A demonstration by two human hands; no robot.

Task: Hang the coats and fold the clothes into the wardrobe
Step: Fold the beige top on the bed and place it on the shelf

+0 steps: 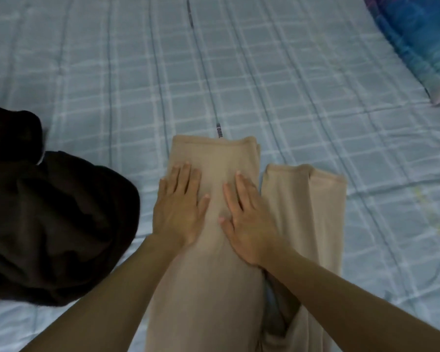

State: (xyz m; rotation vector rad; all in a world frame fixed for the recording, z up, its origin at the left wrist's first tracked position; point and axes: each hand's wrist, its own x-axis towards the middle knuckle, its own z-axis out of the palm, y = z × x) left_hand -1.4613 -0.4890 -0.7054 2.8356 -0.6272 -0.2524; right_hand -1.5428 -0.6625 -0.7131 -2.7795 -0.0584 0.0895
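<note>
- Beige trousers (208, 288) laid lengthwise on the bed, running from the bottom edge of view up to mid-frame; near part is one wide panel, small gap showing sheet between the legs low down.
- Both bare forearms come in from the bottom corners and cross over the trousers.
- Left hand (179, 207) flat on the left leg of the trousers, fingers straight and together, palm down, pressing the cloth; nothing gripped.
- Right hand (248, 224) flat on the same leg just beside the left hand, fingers straight and slightly spread, palm down; nothing gripped.
- Right trouser leg (310, 199) lies beside the hands, untouched, hem end shorter than the left leg's hem.
- Dark brown garment (51, 224) bunched in a heap at left, near the trousers, apart from them.
- Pale blue checked bed sheet (264, 72) under everything, thin dark line running up the middle.
- Blue patterned pillow or quilt (417, 39) at far right corner, well apart; cannot tell which.
</note>
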